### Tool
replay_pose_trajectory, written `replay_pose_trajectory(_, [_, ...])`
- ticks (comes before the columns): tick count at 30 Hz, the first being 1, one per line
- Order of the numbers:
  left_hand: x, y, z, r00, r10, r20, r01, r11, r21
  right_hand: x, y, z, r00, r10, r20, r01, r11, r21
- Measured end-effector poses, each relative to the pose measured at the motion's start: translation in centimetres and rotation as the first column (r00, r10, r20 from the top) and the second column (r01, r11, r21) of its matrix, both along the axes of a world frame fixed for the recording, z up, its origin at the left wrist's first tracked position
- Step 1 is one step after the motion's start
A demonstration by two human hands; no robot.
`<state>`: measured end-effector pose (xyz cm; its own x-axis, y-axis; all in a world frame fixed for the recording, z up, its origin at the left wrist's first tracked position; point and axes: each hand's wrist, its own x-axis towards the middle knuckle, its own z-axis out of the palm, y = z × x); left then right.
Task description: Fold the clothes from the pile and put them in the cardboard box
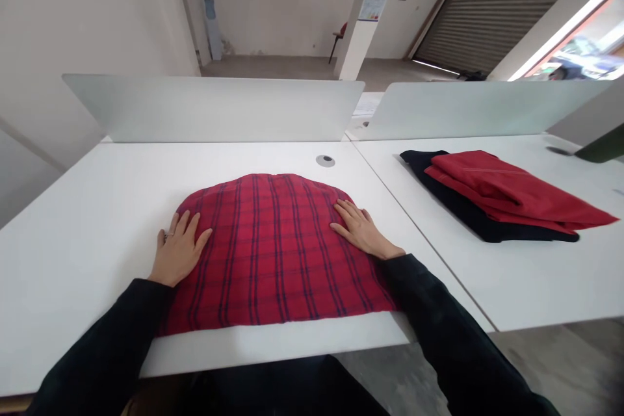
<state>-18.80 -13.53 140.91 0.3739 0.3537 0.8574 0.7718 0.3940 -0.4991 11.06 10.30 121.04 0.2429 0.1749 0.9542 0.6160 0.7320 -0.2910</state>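
Note:
A red plaid cloth garment (277, 247) with dark blue lines, perhaps a folded shirt, lies flat on the white table (63, 253). Its far edge is rounded and its near edge runs close to the table's front. My left hand (178, 247) rests on its left edge, fingers spread, a ring on one finger. On the right edge of the cloth lies my right hand (359, 229), palm down with the fingers stretched out. Neither hand grips anything. Dark sleeves cover both forearms and part of the garment's lower corners.
To the right, a folded red cloth (507, 188) lies on a folded black cloth (468, 214). Frosted glass dividers (229, 110) stand along the table's back. A cable hole (325, 160) sits behind the garment. A dark green object (604, 145) shows at the far right.

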Motion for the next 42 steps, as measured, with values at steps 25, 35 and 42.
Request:
replay_pose_trajectory(25, [3.3, 2.4, -19.8, 0.791, -0.292, -0.538, 0.146, 0.943, -0.299, 4.4, -3.8, -1.4, 0.001, 0.839, -0.544, -0.912, 0.224, 0.344])
replay_pose_trajectory(35, [3.3, 2.3, -19.9, 0.805, -0.289, -0.518, 0.129, 0.937, -0.323, 3.8, -3.5, -1.4, -0.071, 0.848, -0.526, -0.959, 0.087, 0.269])
replay_pose_trajectory(42, [5.4, -0.6, -18.0, 0.861, -0.385, -0.332, 0.187, 0.847, -0.498, 3.8, -3.3, -2.6, 0.009, 0.868, -0.496, -0.961, 0.145, 0.237])
